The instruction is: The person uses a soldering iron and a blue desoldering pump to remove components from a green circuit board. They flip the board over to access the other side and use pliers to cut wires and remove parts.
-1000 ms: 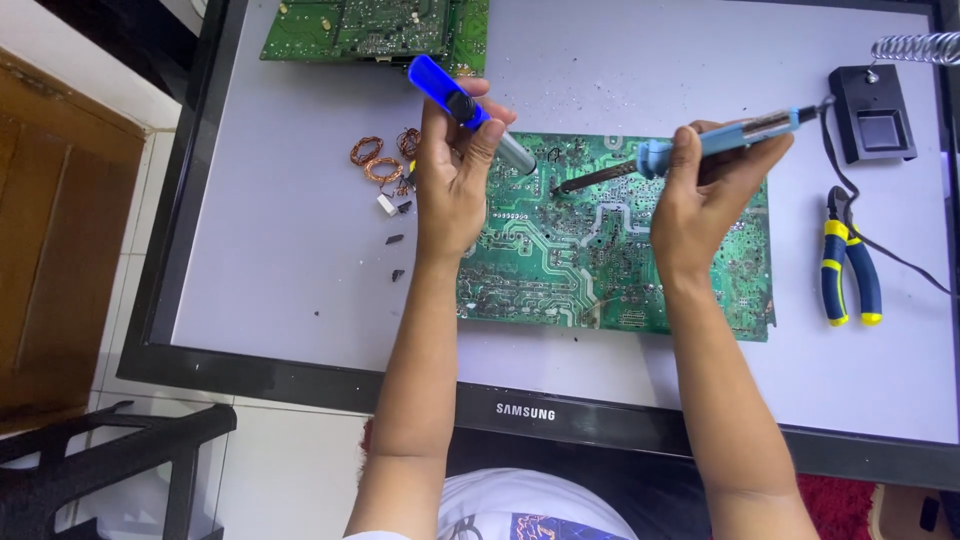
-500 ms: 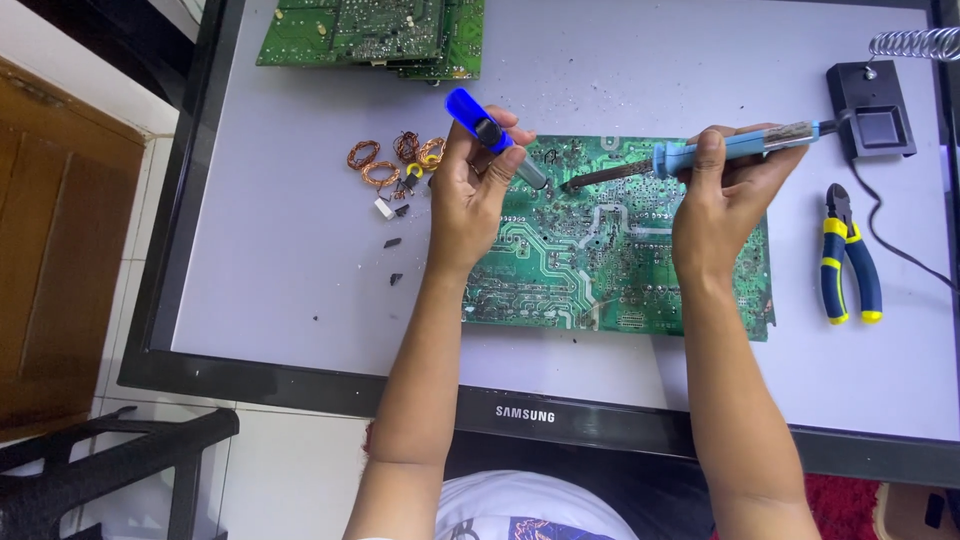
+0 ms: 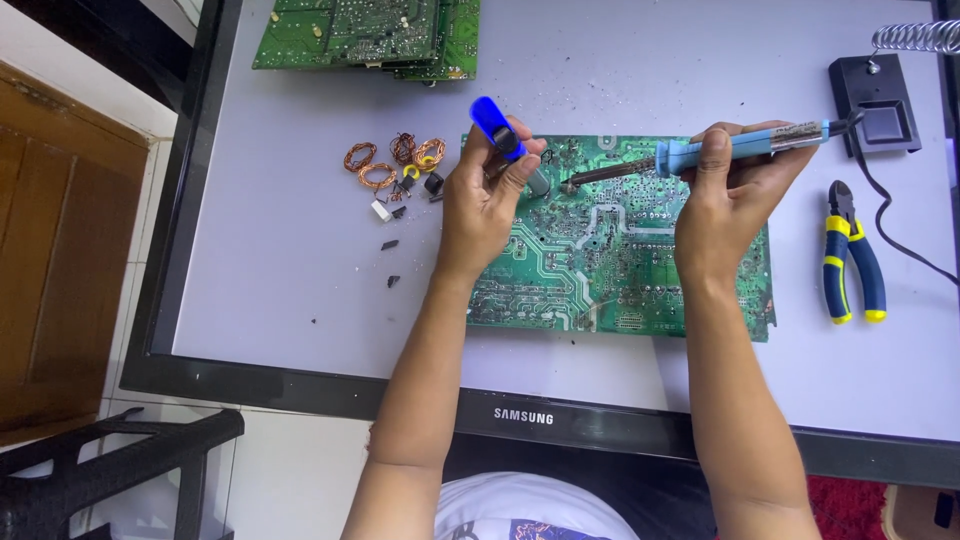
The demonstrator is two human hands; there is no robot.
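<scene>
My left hand (image 3: 485, 205) is closed around a blue desoldering pump (image 3: 508, 140), its nozzle tilted down onto the green circuit board (image 3: 620, 260) near the board's far edge. Just right of that nozzle sits the tip of the soldering iron (image 3: 700, 155), whose blue handle my right hand (image 3: 735, 205) pinches shut between thumb and fingers. The board lies flat under both hands, mid-surface on the white panel (image 3: 280, 250).

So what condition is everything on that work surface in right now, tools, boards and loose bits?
Left hand: shut on the blue desoldering pump, tip down at the board.
Right hand: shut on the soldering iron, tip touching the board.
Green circuit board: lying flat, solder side up.
Stack of boards: lying untouched.
Pliers: lying unheld.
Iron stand: empty.
Copper coils: loose, off any board.
</scene>
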